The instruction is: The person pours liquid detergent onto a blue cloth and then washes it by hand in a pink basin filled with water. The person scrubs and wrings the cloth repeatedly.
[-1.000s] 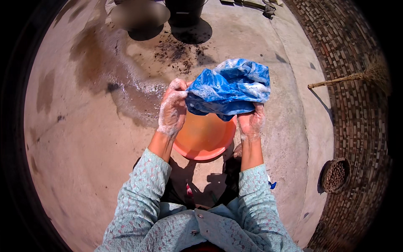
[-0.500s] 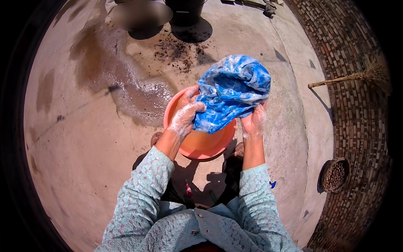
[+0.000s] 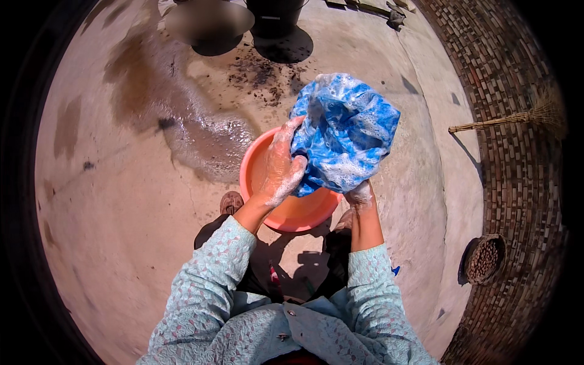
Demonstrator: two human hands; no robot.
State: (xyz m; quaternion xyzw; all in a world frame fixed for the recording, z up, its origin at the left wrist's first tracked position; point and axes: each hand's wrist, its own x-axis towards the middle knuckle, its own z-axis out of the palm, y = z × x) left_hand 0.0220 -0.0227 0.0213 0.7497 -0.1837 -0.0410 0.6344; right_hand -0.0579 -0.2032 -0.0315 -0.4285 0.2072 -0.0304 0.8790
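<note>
A wet blue-and-white patterned cloth (image 3: 350, 131), coated with soap suds, is bunched up in the air over the far right part of a pink-orange plastic basin (image 3: 296, 224). My left hand (image 3: 281, 167), foamy too, grips the cloth's left edge between thumb and fingers. Under its lower right side is my right hand (image 3: 361, 193); its fingers are hidden by the fabric, and only the sudsy wrist and heel of the hand show. The basin rests on the ground between my feet, with liquid inside.
Foamy water (image 3: 210, 137) spreads over the concrete at the left. Dark buckets (image 3: 274, 18) stand at the far side, near dark scattered bits. A straw broom (image 3: 505, 120) leans by the brick strip at right, above a round basket (image 3: 485, 260) of small brown lumps.
The cloth has been turned, and its soapy outer side faces up more. My left hand has shifted right along its edge, while my right hand has slid lower, further underneath.
</note>
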